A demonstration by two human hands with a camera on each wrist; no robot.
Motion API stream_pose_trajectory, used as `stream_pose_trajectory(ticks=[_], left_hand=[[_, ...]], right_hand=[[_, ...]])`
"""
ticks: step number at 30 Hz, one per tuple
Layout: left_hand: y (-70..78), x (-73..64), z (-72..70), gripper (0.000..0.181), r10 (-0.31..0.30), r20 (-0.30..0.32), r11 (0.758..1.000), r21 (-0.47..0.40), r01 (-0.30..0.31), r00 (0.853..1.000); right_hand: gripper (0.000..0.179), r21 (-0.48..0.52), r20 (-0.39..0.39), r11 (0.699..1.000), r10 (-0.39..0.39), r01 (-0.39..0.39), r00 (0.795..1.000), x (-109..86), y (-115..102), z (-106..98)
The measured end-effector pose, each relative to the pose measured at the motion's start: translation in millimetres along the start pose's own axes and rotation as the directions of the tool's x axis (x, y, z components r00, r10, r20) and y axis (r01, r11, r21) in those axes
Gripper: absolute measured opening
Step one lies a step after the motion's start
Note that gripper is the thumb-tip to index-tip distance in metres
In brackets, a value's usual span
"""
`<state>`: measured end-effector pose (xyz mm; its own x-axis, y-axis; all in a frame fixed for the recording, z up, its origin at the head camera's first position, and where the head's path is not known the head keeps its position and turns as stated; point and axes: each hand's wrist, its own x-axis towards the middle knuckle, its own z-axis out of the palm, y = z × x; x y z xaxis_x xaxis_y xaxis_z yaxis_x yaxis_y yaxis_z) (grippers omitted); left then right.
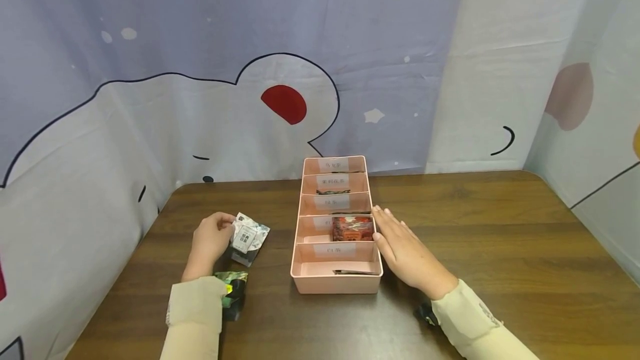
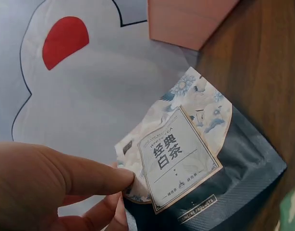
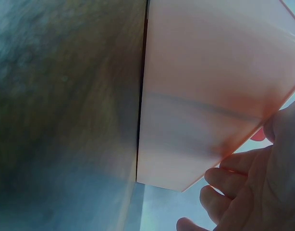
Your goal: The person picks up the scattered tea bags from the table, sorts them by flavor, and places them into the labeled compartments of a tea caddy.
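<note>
Between thumb and fingers, my left hand [image 1: 209, 243] pinches the edge of a white and black tea sachet [image 2: 181, 154], whose label reads white tea. The sachet is tilted, left of the pink divided box [image 1: 337, 285]. Along the box's right side lies my right hand [image 1: 407, 254], its fingers straight and touching the rim. One compartment holds a red tea packet [image 1: 352, 229] lying flat on top; the other compartments show thin edges of sachets. Paper labels mark the dividers. In the right wrist view the box's side wall [image 3: 200, 96] fills the middle, beside the fingers.
A green and black sachet [image 1: 232, 296] lies on the wooden table [image 1: 500, 238] by the left sleeve. Partly under the right sleeve is a dark packet [image 1: 425, 314]. A patterned curtain [image 1: 375, 71] hangs behind the table.
</note>
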<state>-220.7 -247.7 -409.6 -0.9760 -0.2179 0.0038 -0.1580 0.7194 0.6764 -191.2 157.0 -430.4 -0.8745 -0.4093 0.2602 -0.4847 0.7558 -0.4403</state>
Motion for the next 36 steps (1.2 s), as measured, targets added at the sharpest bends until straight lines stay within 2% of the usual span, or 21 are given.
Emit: stream_pose_trajectory(ticks=[5, 11, 15, 23, 29, 36], left_hand=[[7.7, -2.5, -2.4, 0.029, 0.004, 0.000, 0.999, -0.031, -0.004, 1.000], [19.1, -7.2, -6.7, 0.027, 0.055, -0.016, 0.996, -0.064, -0.056, 0.998], [28.9, -11.6, -10.0, 0.025, 0.082, -0.071, 0.991, -0.100, -0.089, 0.994], [50.3, -22.1, -15.2, 0.022, 0.118, -0.188, 0.972, -0.177, -0.152, 0.975], [67.3, -31.1, -14.6, 0.019, 0.158, -0.215, 0.934, -0.284, -0.216, 0.964], [81.6, -40.7, -10.6, 0.017, 0.239, -0.184, 0.867, -0.401, -0.295, 0.953]], right_hand=[[0.057, 0.007, -0.001, 1.000, 0.004, -0.004, 1.000, 0.0, 0, 0], [0.057, 0.009, -0.001, 1.000, 0.005, -0.005, 1.000, -0.3, 0, 0], [0.057, 0.008, -0.006, 1.000, 0.001, -0.001, 1.000, -0.3, 0, 0], [0.056, 0.004, -0.013, 1.000, -0.005, 0.005, 1.000, -0.2, 0, 0], [0.056, 0.002, -0.013, 1.000, -0.003, 0.003, 1.000, -0.3, 0, 0], [0.056, -0.003, -0.012, 1.000, 0.000, 0.000, 1.000, -0.5, 0, 0]])
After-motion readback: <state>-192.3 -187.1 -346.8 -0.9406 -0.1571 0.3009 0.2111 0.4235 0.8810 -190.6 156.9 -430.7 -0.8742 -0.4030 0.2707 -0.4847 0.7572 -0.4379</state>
